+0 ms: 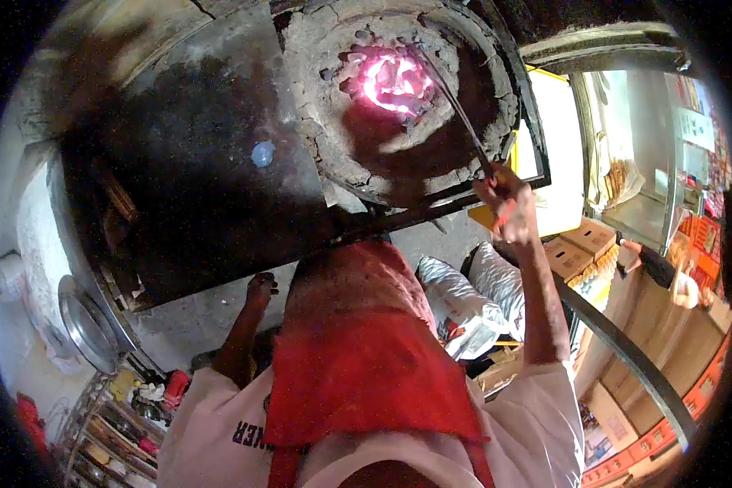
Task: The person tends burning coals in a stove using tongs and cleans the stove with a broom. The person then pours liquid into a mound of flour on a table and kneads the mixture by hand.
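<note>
Glowing coals (pixel 394 83) lie in the hollow of a round clay oven (pixel 317 106) with a cracked rim. A long thin metal rod (pixel 455 106) runs from the coals to my right hand (pixel 508 203), whose fingers are wrapped round its near end at the oven's right front edge. My left hand (pixel 262 286) hangs below the front edge of the dark metal worktop (pixel 211 203), its fingers curled; what it holds, if anything, is too small to make out. A red apron (pixel 366 366) covers my front.
A small bluish object (pixel 262 154) lies on the worktop. Silvery sacks (pixel 464 305) and cardboard boxes (pixel 569 256) stand at the lower right. A metal basin (pixel 88 321) is at the left, above a rack (pixel 110 431). Another person (pixel 681 276) is at the far right.
</note>
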The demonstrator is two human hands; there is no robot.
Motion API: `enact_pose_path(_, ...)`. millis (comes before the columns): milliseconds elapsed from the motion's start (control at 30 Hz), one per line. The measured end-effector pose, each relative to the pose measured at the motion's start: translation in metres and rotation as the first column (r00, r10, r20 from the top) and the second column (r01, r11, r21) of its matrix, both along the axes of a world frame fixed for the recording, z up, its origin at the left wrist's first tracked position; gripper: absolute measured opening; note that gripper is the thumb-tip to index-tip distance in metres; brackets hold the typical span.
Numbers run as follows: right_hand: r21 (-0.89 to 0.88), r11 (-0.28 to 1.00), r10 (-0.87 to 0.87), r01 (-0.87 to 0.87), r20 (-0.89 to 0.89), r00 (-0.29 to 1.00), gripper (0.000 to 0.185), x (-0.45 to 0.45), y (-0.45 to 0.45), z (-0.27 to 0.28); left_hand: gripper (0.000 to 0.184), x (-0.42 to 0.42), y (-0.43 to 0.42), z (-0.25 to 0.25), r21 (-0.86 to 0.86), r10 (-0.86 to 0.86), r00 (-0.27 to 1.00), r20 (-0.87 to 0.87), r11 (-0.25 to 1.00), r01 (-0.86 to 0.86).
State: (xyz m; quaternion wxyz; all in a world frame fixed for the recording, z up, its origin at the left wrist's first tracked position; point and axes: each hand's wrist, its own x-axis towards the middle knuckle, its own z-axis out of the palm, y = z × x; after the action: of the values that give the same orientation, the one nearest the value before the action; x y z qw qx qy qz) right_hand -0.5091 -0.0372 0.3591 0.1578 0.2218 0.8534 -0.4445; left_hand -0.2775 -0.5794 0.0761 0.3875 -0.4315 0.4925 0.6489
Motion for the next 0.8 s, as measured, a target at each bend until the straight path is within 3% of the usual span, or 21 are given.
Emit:
enact_pose_path(33, 0.277, 0.946, 0.165, -0.171, 0.043, 0.985, 0.041, -0.018, -0.005, 0.008, 0.026, -0.004, 0.004, 0.007, -0.081, -0.02, 1.0, 0.013, 0.997, 0.021)
enact_pose_path(67, 0.409, 0.885, 0.222, -0.222, 0.047, 0.974, 0.041, -0.031, -0.007, 0.005, 0.026, 0.0, -0.001, 0.0, -0.081, -0.019, 1.0, 0.015, 0.997, 0.02)
enact_pose_path(100, 0.444, 0.851, 0.302, -0.28, 0.021, 0.953, 0.046, -0.04, -0.002, -0.002, 0.026, 0.006, -0.01, -0.007, 0.036, 0.041, 0.999, -0.028, 0.999, -0.04)
enact_pose_path(167, 0.46, 0.838, 0.266, -0.293, 0.123, 0.956, 0.058, -0.058, -0.003, -0.005, 0.027, 0.011, -0.01, -0.004, 0.154, 0.107, 0.992, -0.065, 0.983, -0.096)
enact_pose_path(233, 0.476, 0.825, 0.238, -0.303, 0.194, 0.952, 0.061, -0.067, -0.008, -0.002, 0.025, 0.018, 0.0, 0.002, 0.015, 0.093, 0.957, -0.275, 0.996, -0.092)
enact_pose_path(300, 0.58, 0.688, 0.325, -0.436, 0.291, 0.9, 0.071, -0.074, -0.01, -0.003, 0.024, 0.013, 0.003, 0.009, -0.008, 0.077, 0.977, -0.201, 0.997, -0.08)
enact_pose_path(333, 0.579, 0.686, 0.33, -0.44, 0.292, 0.898, 0.071, -0.075, -0.008, -0.007, 0.024, 0.013, 0.003, 0.01, -0.033, 0.06, 0.99, -0.127, 0.997, -0.065)
enact_pose_path(400, 0.668, 0.564, 0.418, -0.485, 0.276, 0.866, 0.069, -0.074, 0.0, -0.019, 0.024, 0.014, 0.003, 0.008, -0.009, 0.055, 0.992, -0.117, 0.998, -0.056)
enact_pose_path(467, 0.673, 0.556, 0.418, -0.488, 0.28, 0.864, 0.065, -0.074, 0.006, -0.027, 0.025, 0.02, -0.003, -0.006, 0.016, 0.045, 0.993, -0.109, 0.999, -0.043)
enact_pose_path(533, 0.676, 0.551, 0.416, -0.489, 0.285, 0.863, 0.062, -0.073, 0.01, -0.028, 0.026, 0.024, -0.002, -0.021, 0.142, 0.125, 0.951, -0.281, 0.986, -0.087)
enact_pose_path(567, 0.663, 0.551, 0.425, -0.508, 0.301, 0.854, 0.057, -0.071, 0.012, -0.026, 0.026, 0.021, -0.001, -0.023, 0.143, 0.119, 0.952, -0.281, 0.986, -0.081)
enact_pose_path(600, 0.648, 0.55, 0.435, -0.527, 0.316, 0.843, 0.053, -0.07, 0.014, -0.023, 0.025, 0.017, 0.001, -0.026, 0.003, 0.009, 0.979, -0.204, 1.0, -0.009)
enact_pose_path(633, 0.597, 0.632, 0.452, -0.495, 0.235, 0.86, 0.044, -0.065, 0.014, -0.017, 0.024, 0.007, 0.007, -0.015, -0.07, -0.042, 0.986, -0.162, 0.997, 0.031)
enact_pose_path(667, 0.595, 0.634, 0.452, -0.494, 0.234, 0.861, 0.044, -0.056, 0.018, -0.016, 0.024, -0.005, 0.015, -0.003, -0.136, -0.09, 0.989, -0.114, 0.988, 0.074)
enact_pose_path(733, 0.349, 0.873, 0.339, -0.342, 0.071, 0.938, 0.04, -0.035, 0.024, -0.014, 0.025, -0.031, 0.033, 0.041, -0.2, -0.106, 0.994, -0.028, 0.975, 0.098)
enact_pose_path(800, 0.392, 0.854, 0.359, -0.341, 0.028, 0.933, 0.04, -0.016, 0.017, -0.005, 0.025, -0.021, 0.024, 0.023, -0.129, -0.041, 0.997, -0.066, 0.991, 0.032)
